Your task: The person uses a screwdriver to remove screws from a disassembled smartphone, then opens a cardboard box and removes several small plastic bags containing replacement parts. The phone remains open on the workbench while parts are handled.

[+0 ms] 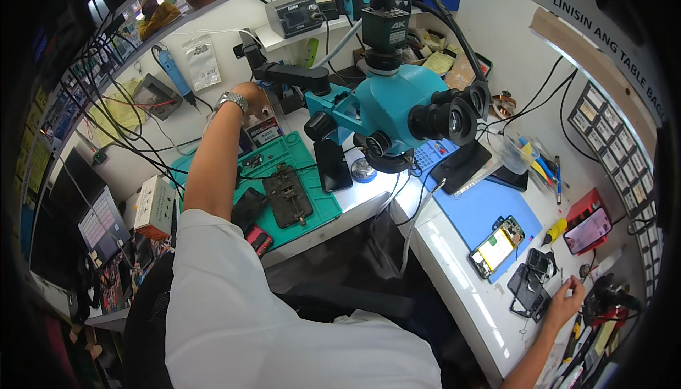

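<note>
Far left: open laptop (101, 222) on a side surface, with an upright white box (151, 208) to its right. Left arm extends forward to the back of the bench, a metal-band wristwatch (234, 101) at the wrist. Left hand (250, 93) is near the wall, just above a small printed packet (264, 130); fingers hidden, so cannot tell whether they grip anything. Below the packet, a green repair mat (323, 211) carries a dark clamp-like fixture (287, 194). A black smartphone (332, 166) lies at the mat's right edge. Centre: teal stereo microscope (404, 98) on a black arm. Right bench: blue mat (457, 208), with an opened phone (499, 247) at its near end. Beside that, disassembled black phone parts (528, 291) lie on the white benchtop; a yellow-handled screwdriver (555, 231) lies beyond them. Right hand (565, 302) is just right of these parts, fingers partly curled; cannot tell whether anything is pinched. Farther right, a lit smartphone (589, 231) leans on a red stand.
</note>
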Demonstrator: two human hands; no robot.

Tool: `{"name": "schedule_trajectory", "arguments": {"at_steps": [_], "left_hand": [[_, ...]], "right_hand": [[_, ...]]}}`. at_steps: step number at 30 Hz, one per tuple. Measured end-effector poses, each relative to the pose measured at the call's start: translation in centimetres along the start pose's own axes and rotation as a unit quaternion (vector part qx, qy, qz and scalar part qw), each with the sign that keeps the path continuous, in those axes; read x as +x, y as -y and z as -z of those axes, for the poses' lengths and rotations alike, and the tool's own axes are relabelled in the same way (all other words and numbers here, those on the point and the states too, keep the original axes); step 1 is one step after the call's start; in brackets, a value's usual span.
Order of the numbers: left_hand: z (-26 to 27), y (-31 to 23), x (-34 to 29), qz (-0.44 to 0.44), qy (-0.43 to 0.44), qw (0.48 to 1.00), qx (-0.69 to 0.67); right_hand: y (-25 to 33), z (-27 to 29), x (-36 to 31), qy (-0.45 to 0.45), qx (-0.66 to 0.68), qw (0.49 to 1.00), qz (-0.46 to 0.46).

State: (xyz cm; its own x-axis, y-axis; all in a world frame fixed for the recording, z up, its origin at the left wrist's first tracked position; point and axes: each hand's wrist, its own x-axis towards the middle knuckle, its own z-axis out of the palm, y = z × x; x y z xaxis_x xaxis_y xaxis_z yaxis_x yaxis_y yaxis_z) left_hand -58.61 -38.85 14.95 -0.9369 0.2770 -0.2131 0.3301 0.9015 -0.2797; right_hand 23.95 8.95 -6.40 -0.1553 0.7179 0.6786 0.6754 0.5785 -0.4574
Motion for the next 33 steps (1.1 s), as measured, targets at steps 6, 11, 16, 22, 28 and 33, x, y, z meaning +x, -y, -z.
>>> {"name": "schedule_trajectory", "arguments": {"at_steps": [6, 11, 16, 22, 28, 33], "left_hand": [[-6.9, -0.3, 1.4, -0.006, -0.102, 0.994, 0.023], [-8.0, -1.8, 0.4, -0.004, -0.226, 0.968, -0.112], [-7.3, -0.8, -0.5, -0.035, -0.305, 0.941, -0.145], [-5.4, -1.4, -1.6, -0.049, -0.287, 0.945, -0.145], [-2.5, -4.2, -7.7, -0.013, -0.274, 0.943, -0.189], [-0.9, -6.9, -16.8, -0.075, -0.344, 0.926, -0.135]], "right_hand": [[0.2, -0.9, -0.1, 0.007, 0.028, 1.000, -0.008], [0.7, 0.0, 0.0, -0.003, 0.027, 1.000, -0.001], [1.2, -0.3, 0.0, -0.003, 0.041, 0.999, 0.005], [1.9, -0.1, 0.3, -0.013, 0.053, 0.998, 0.022], [2.5, 0.2, 0.5, -0.019, 0.055, 0.998, 0.021], [2.5, 0.4, 0.4, -0.038, 0.051, 0.997, 0.034]]}}
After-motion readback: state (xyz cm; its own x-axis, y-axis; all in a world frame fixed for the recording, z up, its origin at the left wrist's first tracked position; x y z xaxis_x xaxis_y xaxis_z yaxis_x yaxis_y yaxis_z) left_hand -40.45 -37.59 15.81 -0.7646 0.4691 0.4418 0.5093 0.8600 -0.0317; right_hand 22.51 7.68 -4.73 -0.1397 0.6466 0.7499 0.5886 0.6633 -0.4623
